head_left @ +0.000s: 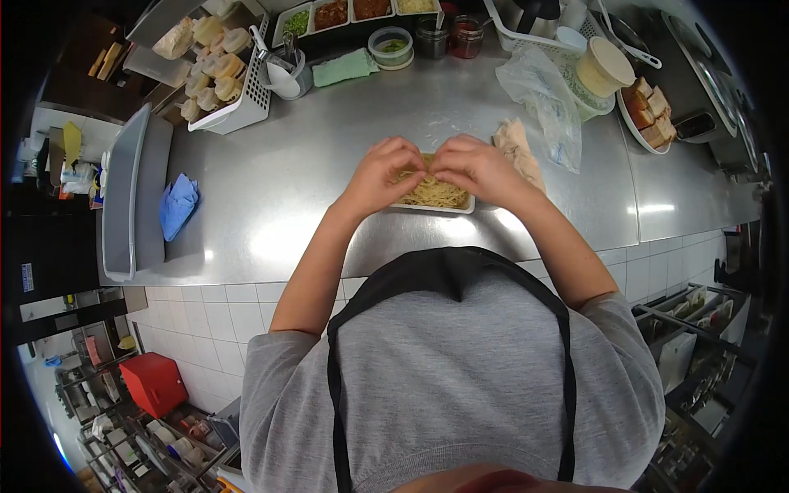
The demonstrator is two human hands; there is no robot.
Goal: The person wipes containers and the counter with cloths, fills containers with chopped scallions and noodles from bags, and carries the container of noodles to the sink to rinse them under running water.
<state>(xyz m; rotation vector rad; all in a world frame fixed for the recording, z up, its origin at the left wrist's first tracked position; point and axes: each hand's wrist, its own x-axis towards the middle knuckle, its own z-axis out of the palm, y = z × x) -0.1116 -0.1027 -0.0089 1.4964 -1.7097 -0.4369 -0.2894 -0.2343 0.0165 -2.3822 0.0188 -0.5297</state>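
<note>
A shallow white tray (pixel 450 210) of pale yellow noodles (pixel 437 195) sits on the steel counter, close in front of my body. Over its left side is my left hand (pixel 383 174), with thumb and fingers pinched together. My right hand (pixel 477 169) comes in from the other side, its fingers also curled into a pinch. The fingertips of both hands nearly meet above the noodles. Whatever they pinch is too small or too covered to name. Just right of my right hand lies a crumpled beige cloth (pixel 518 149).
On the left stand a grey bin (pixel 123 201), a blue cloth (pixel 178 205) and a white basket (pixel 234 122) of squeeze bottles. Behind are a green cloth (pixel 345 67) and a round container (pixel 390 48). To the right lie a plastic bag (pixel 542 103) and a bread bowl (pixel 645 138).
</note>
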